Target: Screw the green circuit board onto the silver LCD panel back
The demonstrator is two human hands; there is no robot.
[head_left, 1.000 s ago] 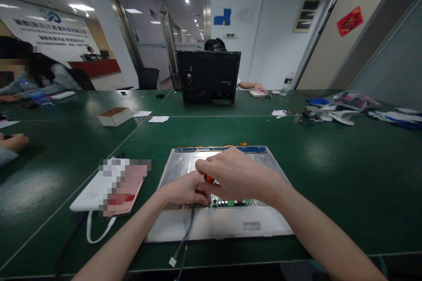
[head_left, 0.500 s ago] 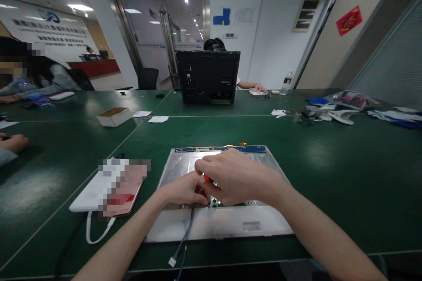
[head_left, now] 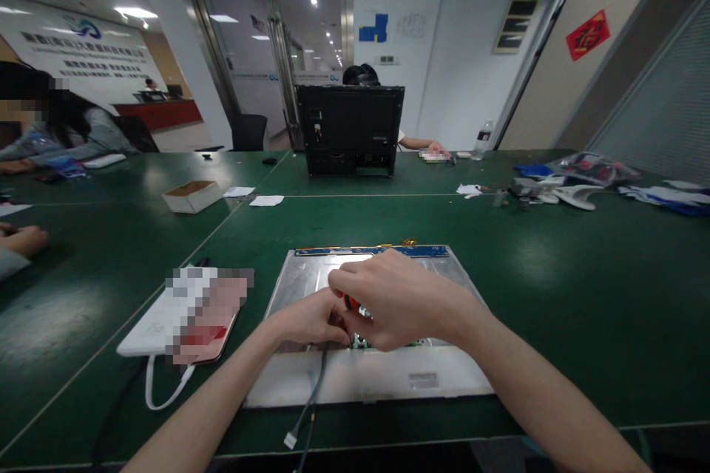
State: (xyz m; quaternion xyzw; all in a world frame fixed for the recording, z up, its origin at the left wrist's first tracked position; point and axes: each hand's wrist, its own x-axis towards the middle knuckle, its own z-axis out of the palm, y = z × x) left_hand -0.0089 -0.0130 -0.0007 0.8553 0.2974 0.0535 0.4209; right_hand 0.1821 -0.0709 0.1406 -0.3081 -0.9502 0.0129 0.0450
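Observation:
A flat silver display panel (head_left: 382,377) lies back side up on the green table, with a blue circuit strip (head_left: 377,251) along its far edge. My right hand (head_left: 402,299) is closed round a red and black handle, seemingly a screwdriver (head_left: 350,302), mostly hidden by the fingers. Beneath it shows part of a green circuit board (head_left: 362,342). My left hand (head_left: 313,319) rests on the panel beside the board, thumb and fingers pinched near the tool's lower end; what they grip is hidden. A dark cable (head_left: 317,388) with a white plug hangs over the panel's near edge.
Left of the panel lie a white device (head_left: 160,318) and a pink phone (head_left: 214,325) with a white cable. Farther off stand an open box (head_left: 193,196), a black monitor casing (head_left: 350,131) and a bottle (head_left: 482,139). Another person's hand (head_left: 25,240) rests at the left.
My right hand has turned slightly around the handle, its thumb a little lower. My left hand and the panel have stayed in place.

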